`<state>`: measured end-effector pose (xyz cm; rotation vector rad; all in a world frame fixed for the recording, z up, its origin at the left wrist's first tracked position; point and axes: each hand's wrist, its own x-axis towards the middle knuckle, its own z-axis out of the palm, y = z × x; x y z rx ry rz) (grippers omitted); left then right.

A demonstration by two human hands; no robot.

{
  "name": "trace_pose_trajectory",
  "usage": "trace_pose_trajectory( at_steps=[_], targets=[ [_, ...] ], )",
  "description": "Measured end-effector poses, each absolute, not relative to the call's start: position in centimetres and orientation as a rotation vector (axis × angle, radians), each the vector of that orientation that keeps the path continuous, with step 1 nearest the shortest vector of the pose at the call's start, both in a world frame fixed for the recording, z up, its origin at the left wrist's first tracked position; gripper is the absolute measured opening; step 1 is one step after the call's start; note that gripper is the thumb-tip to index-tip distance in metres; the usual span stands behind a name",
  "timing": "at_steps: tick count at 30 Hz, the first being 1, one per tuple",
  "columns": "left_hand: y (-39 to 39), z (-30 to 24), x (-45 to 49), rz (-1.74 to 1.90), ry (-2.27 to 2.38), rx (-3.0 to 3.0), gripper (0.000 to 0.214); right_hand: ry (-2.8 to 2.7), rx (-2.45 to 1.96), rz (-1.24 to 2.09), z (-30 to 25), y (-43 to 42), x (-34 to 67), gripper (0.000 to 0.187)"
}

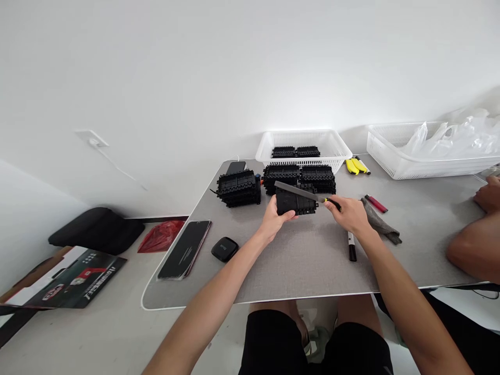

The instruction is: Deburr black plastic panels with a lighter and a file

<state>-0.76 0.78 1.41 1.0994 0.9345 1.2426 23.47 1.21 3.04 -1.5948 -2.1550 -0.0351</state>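
My left hand (pixel 274 217) grips a black plastic part (pixel 294 203) by its left end and holds it up over the table. In my right hand (pixel 347 212) is a flat file (pixel 299 191) with a black and yellow handle. Its blade lies slantwise across the upper edge of the part; whether it touches the plastic I cannot tell. Just behind stand stacks of similar black parts (pixel 281 177), with another stack (pixel 237 187) to the left. More black parts (pixel 308 151) lie in a white plastic basket (pixel 265 146) against the wall.
A phone (pixel 185 250) and a small black device (pixel 225 249) lie on the left. To the right are a marker (pixel 352 246), a grey cloth (pixel 380 224), a red tool (pixel 376 203) and yellow-handled items (pixel 354 166). A second basket (pixel 414 164) holds plastic bags. Another person's arm (pixel 474 250) rests at right.
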Motion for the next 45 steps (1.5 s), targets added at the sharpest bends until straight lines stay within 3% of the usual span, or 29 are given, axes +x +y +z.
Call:
trace_pose_trajectory(
  at_steps=[9,24,45],
  targets=[
    [0.7,1.6,-0.7,1.248,0.949,1.078,0.061,-2.157,-1.627,-0.049,3.3,1.2,24.1,0.047],
    [0.6,1.8,-0.8,1.279,0.949,1.178,0.061,-2.221,-1.552,0.279,4.2,1.1,24.2,0.052],
    [1.0,1.5,-1.2,1.329,0.951,1.125,0.058,-2.234,-1.577,0.220,4.1,1.2,24.2,0.049]
  ],
)
